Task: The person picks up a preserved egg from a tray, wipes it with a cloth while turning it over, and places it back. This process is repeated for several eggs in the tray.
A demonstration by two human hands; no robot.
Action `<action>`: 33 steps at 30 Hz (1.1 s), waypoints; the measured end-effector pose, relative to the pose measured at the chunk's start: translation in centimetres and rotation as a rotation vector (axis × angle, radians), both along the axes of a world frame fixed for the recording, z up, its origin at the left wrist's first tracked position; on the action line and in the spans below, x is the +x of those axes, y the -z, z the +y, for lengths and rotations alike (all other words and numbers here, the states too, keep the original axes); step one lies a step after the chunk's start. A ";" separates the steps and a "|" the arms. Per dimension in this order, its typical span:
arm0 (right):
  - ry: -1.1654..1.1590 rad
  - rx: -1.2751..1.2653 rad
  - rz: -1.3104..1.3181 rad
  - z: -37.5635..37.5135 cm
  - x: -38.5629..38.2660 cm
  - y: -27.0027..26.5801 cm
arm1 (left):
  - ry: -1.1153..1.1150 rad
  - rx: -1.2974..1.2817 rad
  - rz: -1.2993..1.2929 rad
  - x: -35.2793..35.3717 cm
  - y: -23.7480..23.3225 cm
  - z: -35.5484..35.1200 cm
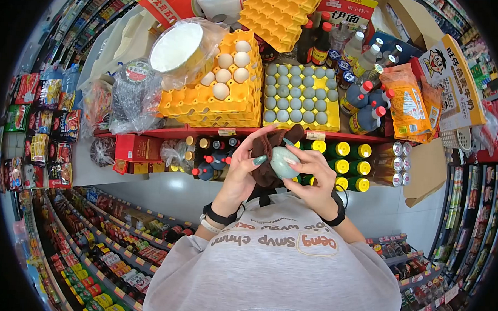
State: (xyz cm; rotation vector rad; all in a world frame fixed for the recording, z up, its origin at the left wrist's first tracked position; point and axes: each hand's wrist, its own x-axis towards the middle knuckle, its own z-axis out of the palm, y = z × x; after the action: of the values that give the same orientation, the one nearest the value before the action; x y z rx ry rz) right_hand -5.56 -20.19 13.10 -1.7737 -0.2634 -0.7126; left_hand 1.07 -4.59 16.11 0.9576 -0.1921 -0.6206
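Observation:
A pale blue-green egg [283, 163] is held up in front of my chest. My right hand [314, 179] has its fingers and thumb closed round the egg's right side. My left hand [245, 165] grips a dark brown cloth [266, 171], which lies against the egg's left side, with the thumb near the shell. Behind the hands, a yellow egg tray [333, 124] on the shelf carries rows of similar blue-green eggs [295, 103], with a gap toward its back right. To its left, stacked yellow trays [245, 114] hold several light brown eggs [221, 91] on top.
Sauce bottles [322, 44] stand behind the egg tray, and orange packets [404, 100] lie to the right. Below the red shelf edge [239, 132] are yellow-capped bottles [342, 149] and cans [389, 163]. An open carton [454, 80] stands at the far right.

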 end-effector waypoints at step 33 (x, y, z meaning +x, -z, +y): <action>-0.029 0.019 0.050 0.1 0.0 -0.1 | 0.043 -0.034 0.075 0.1 0.4 0.8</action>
State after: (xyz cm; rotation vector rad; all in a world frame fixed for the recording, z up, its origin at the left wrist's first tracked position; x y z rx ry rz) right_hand -5.52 -20.04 13.20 -1.7633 -0.2473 -0.6478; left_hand 1.14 -3.82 15.73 0.8980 -0.1561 -0.6898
